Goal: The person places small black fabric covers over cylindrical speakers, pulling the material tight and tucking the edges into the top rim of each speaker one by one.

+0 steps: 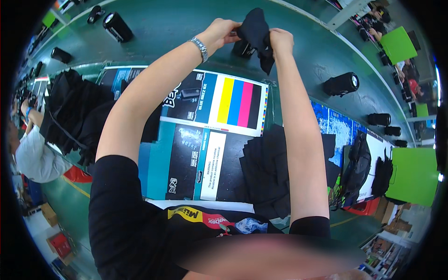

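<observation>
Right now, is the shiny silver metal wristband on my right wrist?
No, the shiny silver metal wristband is worn just behind your left hand.

The person I'm watching wears a black short-sleeved T-shirt [126,219] with plain sleeves. Across the chest, by the table's [233,206] near edge, runs a bright print [186,215] of yellow, red and smoky blue panels. Over it shows a greenish oval piece [225,229], too small to make out. A silvery metal link band [200,49] circles the left wrist; forearms and both hands [218,35] are bare.
</observation>
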Motion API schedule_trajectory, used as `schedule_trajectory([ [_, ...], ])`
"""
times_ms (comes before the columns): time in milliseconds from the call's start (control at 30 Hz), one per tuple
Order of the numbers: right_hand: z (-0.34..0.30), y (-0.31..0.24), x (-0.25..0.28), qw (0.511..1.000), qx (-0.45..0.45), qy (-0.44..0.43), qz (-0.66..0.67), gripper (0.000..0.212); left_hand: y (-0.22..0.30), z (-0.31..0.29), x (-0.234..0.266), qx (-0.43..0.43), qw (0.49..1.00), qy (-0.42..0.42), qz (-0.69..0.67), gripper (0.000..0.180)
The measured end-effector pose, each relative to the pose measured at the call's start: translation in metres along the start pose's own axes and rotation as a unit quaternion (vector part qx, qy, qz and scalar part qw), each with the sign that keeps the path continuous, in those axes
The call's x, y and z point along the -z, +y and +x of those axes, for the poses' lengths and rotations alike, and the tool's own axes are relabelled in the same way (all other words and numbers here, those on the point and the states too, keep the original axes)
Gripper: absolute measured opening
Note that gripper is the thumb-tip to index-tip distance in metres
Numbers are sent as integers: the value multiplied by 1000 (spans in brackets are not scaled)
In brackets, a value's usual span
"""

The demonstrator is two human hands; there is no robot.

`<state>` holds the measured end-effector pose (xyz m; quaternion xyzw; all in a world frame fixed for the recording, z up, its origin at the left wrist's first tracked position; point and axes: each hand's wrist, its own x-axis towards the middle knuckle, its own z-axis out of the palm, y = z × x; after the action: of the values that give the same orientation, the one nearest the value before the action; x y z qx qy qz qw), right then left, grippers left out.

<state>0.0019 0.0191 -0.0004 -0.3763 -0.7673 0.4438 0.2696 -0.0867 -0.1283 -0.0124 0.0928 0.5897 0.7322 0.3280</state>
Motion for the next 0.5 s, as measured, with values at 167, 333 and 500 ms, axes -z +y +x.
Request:
schedule_trajectory([
  [167, 11, -1, 4, 998, -6, -2, -64, 18, 20, -9, -12, -53, 993, 0, 101, 30],
  [333, 17, 6, 13, 997, 8, -14, -70, 20, 30, 7, -29, -58, 953, -82, 285, 71],
  [500, 20, 0, 14, 987, 48, -27, -149, 24, 42, 13, -28, -7, 927, -131, 350, 78],
])
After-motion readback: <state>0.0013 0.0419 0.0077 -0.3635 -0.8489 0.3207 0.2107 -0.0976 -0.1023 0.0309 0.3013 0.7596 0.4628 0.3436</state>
